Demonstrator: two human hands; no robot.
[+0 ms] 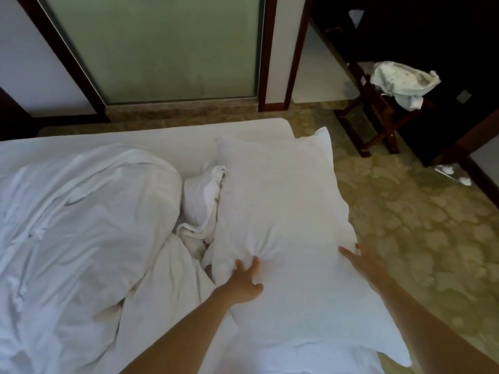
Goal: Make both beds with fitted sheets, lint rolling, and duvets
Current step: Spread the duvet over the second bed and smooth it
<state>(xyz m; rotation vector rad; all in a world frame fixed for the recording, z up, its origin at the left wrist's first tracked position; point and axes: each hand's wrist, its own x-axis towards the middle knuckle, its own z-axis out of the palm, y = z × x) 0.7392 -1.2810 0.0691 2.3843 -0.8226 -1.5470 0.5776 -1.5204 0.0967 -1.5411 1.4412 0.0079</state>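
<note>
Both of my forearms reach in from the bottom edge. My left hand [247, 279] digs its fingers into the near end of the white pillow [283, 211], and the cover puckers around them. Far left, the rumpled white duvet [81, 225] is heaped across the bed [162, 139]. Between duvet and pillow sits a bunched white sheet [202, 201], touching both. The pillow stretches away along the bed's right side, its right edge out over the patterned carpet [418, 225]. My right hand [357, 259] holds that edge, thumb on top, fingers mostly hidden. Further right, a wooden luggage rack [378, 122] carries a crumpled white cloth [402, 82].
</note>
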